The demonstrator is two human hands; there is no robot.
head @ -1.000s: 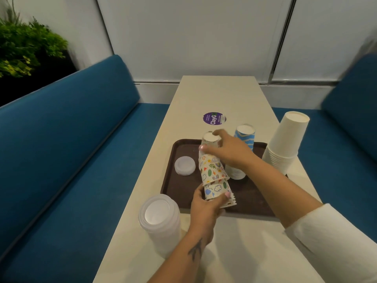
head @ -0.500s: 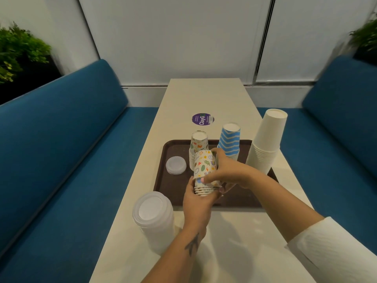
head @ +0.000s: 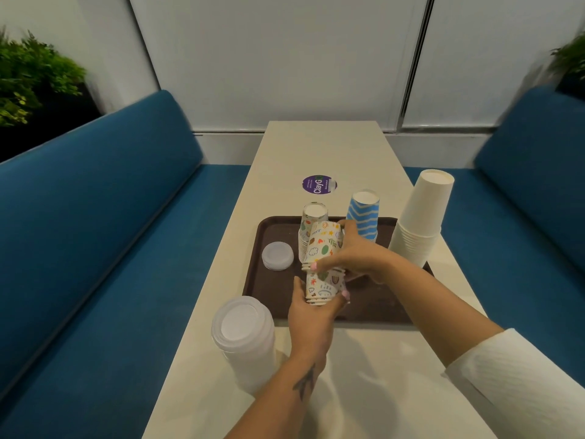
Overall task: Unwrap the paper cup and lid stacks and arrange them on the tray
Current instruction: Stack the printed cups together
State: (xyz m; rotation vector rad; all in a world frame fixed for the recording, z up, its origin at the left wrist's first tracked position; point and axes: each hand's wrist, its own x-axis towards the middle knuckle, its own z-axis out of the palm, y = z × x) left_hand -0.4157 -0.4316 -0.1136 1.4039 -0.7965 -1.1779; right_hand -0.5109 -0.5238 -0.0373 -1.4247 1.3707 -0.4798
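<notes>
A brown tray [head: 272,289] lies on the cream table. Above its near part I hold a stack of patterned paper cups [head: 323,248], upside down and tilted. My left hand [head: 311,315] grips its lower, rim end. My right hand [head: 357,255] wraps the upper part, which sits pulled apart from the lower part. Behind it on the tray stand another patterned cup stack [head: 313,217], a blue striped cup stack [head: 364,217] and a small pile of clear lids [head: 277,255]. A tall lid stack [head: 243,337] stands on the table by my left forearm.
A tall stack of plain white cups [head: 422,217] stands at the tray's right edge. A purple round sticker [head: 319,184] is on the table beyond the tray. Blue bench seats [head: 95,248] run along both sides, with plants [head: 28,74] in the far corners.
The held patterned stack came up from lying across the tray to more upright. My right hand slid down from its top end to its middle, and a gap opened between upper and lower cups.
</notes>
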